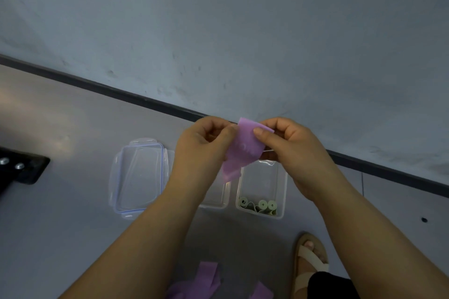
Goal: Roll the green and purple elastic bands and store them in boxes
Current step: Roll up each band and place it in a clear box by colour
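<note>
A flat purple elastic band [240,150] hangs between both hands above the floor. My left hand [204,143] pinches its left edge and my right hand [289,143] pinches its top right corner. Below them stand two clear plastic boxes. The right box [279,177] holds three rolled green bands [258,206] at its near end. The middle box [222,201] is mostly hidden behind my left forearm. More loose purple bands [204,281] lie on the floor at the bottom of the view.
A clear lid with a blue seal [139,176] lies left of the boxes. A black metal foot [21,168] sits at the far left. The wall with its dark skirting [145,102] runs behind. A sandalled foot [309,260] rests at the lower right.
</note>
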Available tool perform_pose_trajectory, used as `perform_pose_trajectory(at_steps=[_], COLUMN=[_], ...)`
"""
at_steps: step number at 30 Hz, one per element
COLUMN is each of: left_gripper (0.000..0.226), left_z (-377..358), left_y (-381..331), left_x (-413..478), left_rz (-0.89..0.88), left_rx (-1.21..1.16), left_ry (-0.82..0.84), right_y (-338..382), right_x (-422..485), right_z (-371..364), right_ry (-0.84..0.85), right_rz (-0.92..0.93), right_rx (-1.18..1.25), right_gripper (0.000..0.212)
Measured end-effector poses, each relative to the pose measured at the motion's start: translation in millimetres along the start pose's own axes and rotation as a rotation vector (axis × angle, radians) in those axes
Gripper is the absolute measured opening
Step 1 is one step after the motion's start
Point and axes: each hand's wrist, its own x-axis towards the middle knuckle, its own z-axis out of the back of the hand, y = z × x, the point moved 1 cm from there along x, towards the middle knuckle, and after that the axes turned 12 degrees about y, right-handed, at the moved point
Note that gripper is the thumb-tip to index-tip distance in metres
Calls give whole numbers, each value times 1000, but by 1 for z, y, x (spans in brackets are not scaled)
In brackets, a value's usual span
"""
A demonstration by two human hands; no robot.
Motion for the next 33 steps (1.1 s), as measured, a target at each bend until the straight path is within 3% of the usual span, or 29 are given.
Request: perform_pose_trajectory(at_steps=[1,4,6,18,23,28,33], left_gripper=[4,23,14,6,19,30,13], left_z=[1,3,2,4,5,6,5], left_y=[0,1,-1,1,-4,-5,-6], left_x=[1,3,2,3,2,1,0], left_rz=[-12,5,5,5,-43,-39,-38], left_rx=[19,16,24,-10,-65,-93,-90], left_ry=[7,126,171,205,216,253,273], right_y=[1,4,5,10,12,11,10], right_x=[0,-2,-3,-6,-6,-7,-9], right_z=[2,6,8,12,12,10,8], right_ry=[22,69,93,85,90,42,8], right_rz=[-2,-5,-1,107,117,177,242], right_rx=[-8,-38,-66,-4,13,-131,-262], right_gripper=[8,8,7,15,19,29,31])
